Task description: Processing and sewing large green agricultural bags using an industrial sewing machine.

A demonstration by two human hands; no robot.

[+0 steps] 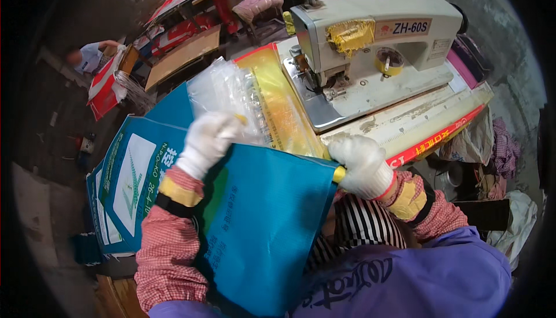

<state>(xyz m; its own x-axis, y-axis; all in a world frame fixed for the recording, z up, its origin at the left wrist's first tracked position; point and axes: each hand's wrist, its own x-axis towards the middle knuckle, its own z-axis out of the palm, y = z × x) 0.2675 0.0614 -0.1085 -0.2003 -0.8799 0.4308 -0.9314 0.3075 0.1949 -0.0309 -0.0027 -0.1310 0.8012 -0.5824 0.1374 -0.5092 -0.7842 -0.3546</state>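
Closest in, the worker's purple garment (417, 280) and a black-and-white striped cloth (370, 222) show below the right hand (362, 164), and pink checked sleeves (171, 248) run up to both wrists. The blue bag (260, 214) hangs between the hands, its top edge drawn straight from one to the other: the white-gloved right hand is clamped on one corner, and the left hand (208, 138), gloved too and well apart from it, is curled on the far end of that edge, though I can't make out every finger. Left of the left hand, more blue bags (130, 179) lie in a slanting pile. Just beyond that hand are crumpled clear plastic sleeves (223, 89), and beside them a glossy yellow sheet (284, 107). Past the right hand, the table (399, 130) carries a white sewing machine (370, 8) with a roll of yellow tape (394, 71) on its base. Over to the right of that hand I see a purple checked cloth (505, 147). Farthest off, beyond the left hand, stand a pink-covered stool (258, 5) and another person (91, 57).
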